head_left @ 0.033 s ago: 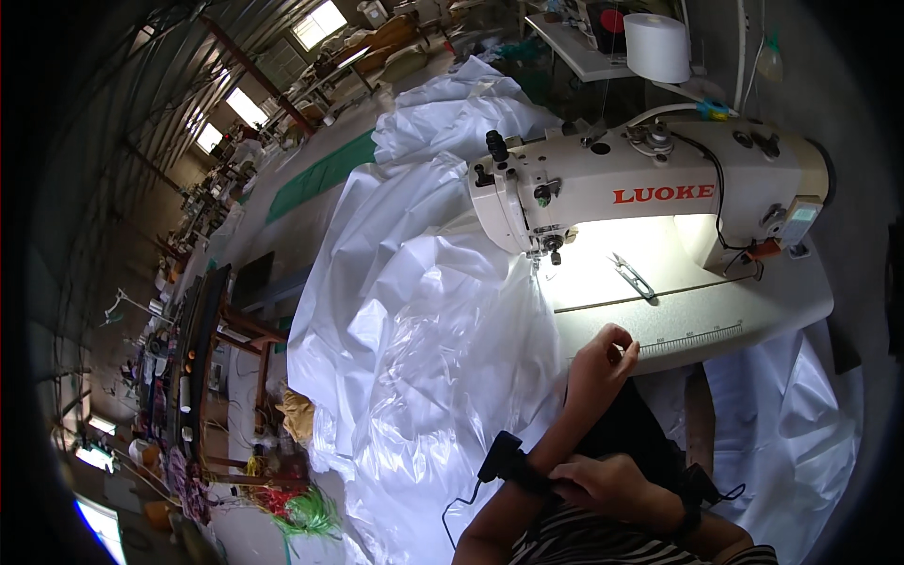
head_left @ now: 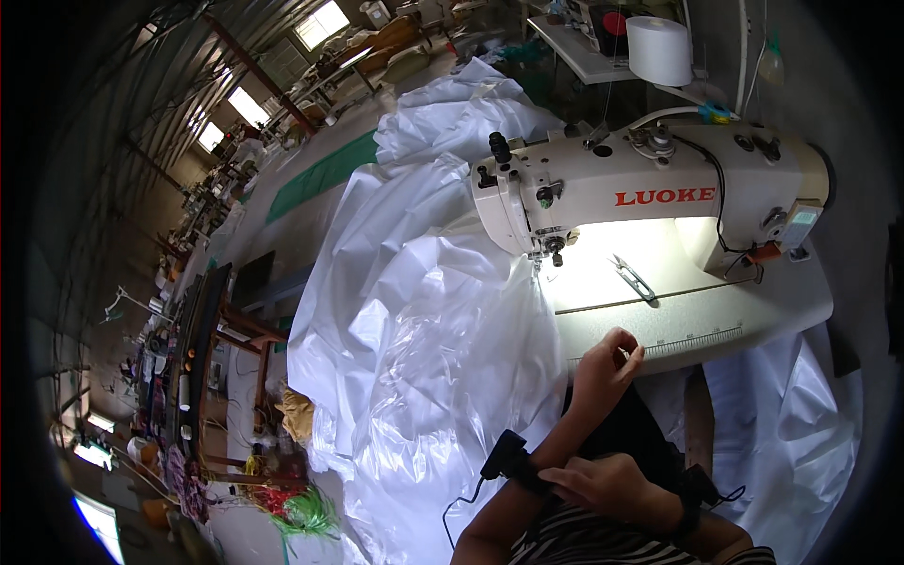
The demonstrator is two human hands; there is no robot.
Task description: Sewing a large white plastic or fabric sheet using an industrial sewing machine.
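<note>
The left hand (head_left: 603,372) rests at the counter's (head_left: 753,315) front edge, its grip curled narrow and holding nothing visible. The right hand (head_left: 603,485) lies flat on the left wrist, fingers loose. A glossy, crumpled white plastic sheet (head_left: 424,339) drapes off the counter's left side, just beside the sewing machine (head_left: 650,184). Bare counter lies right of the needle.

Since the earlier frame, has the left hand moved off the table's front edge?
No. The left hand sits at the same spot on the sewing table front edge, below the sewing machine.
</note>
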